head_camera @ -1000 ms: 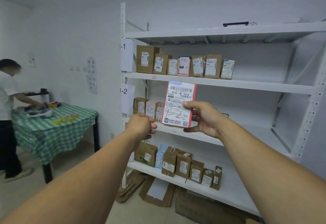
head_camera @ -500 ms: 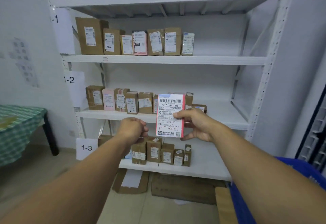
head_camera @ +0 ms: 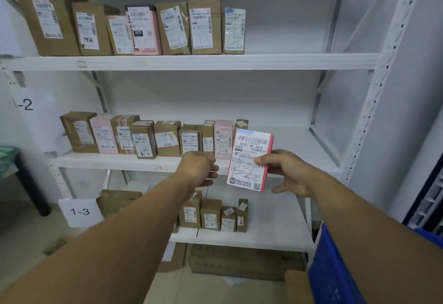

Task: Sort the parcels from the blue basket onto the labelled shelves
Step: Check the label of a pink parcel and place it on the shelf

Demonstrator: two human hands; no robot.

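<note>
Red-edged parcel point(head_camera: 249, 161) with a white shipping label facing the camera is held upright in the right hand point(head_camera: 288, 172), thumb across the label's right side and the other fingers behind or below the parcel's right edge. A handwritten "1-2" shows on the label. The parcel sits in front of the middle shelf point(head_camera: 148, 162), at the right end of the row of parcels point(head_camera: 153, 137) standing there, partly covering the last brown box. The left hand point(head_camera: 197, 168) is curled into a loose fist just left of the parcel, apart from it; whether it grips anything cannot be told. A paper sign point(head_camera: 80, 211) reading "1-3" hangs lower left. The blue basket point(head_camera: 333, 272) stands at lower right
</note>
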